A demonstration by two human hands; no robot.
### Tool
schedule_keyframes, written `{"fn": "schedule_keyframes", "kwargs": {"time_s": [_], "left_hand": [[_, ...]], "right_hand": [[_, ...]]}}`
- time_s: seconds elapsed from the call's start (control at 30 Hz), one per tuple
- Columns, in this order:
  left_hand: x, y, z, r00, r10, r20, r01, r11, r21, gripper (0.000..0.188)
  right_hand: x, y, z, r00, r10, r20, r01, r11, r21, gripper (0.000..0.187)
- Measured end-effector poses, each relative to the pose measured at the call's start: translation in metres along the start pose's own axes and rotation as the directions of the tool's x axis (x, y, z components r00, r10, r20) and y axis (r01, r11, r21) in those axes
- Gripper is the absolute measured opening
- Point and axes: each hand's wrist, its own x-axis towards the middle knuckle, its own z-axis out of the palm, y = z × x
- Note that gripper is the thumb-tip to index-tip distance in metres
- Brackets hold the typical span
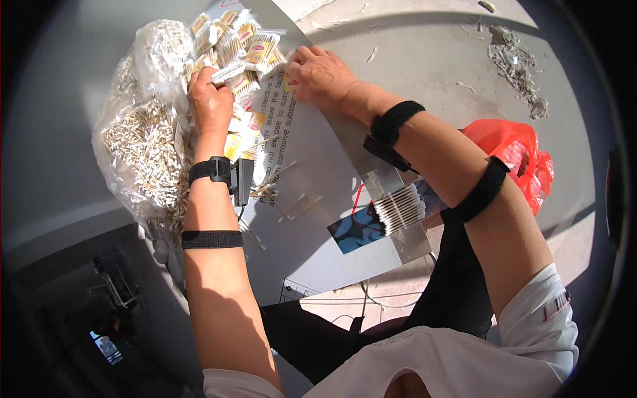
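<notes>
A pile of small clear packets of cotton swabs with yellow labels lies at the far end of the grey board. My left hand is closed at the pile's near left side, with a packet between thumb and fingers. At the pile's right edge, my right hand has its fingers curled in against a packet, which they partly hide. Left of my left hand stands a big clear plastic bag full of loose cotton swabs.
Several loose swabs are scattered on the board. Nearer me, a row of swabs lies side by side over a dark blue printed piece. A red plastic bag is beyond my right forearm. Scraps litter the floor at the far right.
</notes>
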Motion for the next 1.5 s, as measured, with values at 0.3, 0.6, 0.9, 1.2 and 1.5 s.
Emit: {"fn": "schedule_keyframes", "kwargs": {"time_s": [0.3,0.6,0.9,1.2,1.5], "left_hand": [[-0.002,-0.026,-0.004,0.988,-0.153,0.036,0.157,0.949,-0.273,0.022],[-0.006,-0.020,-0.019,0.994,-0.095,-0.048,0.085,0.982,-0.171,0.024],[-0.010,-0.033,-0.028,0.996,-0.078,-0.051,0.073,0.993,-0.090,0.027],[-0.026,-0.005,-0.061,0.975,0.129,0.180,-0.171,0.956,0.240,0.036],[-0.060,-0.001,-0.052,0.934,-0.207,0.290,0.065,0.900,0.431,0.059]], "right_hand": [[-0.013,-0.034,0.003,0.882,-0.442,0.162,0.425,0.896,0.129,0.032],[-0.017,-0.046,0.016,0.903,-0.304,0.303,0.367,0.913,-0.178,0.058],[0.021,-0.053,0.038,0.949,-0.222,0.223,0.230,0.973,-0.012,0.036],[0.059,-0.085,0.048,0.955,-0.064,0.289,0.063,0.998,0.012,0.020],[0.090,-0.082,0.069,0.950,-0.123,0.288,-0.024,0.888,0.459,0.015]]}}
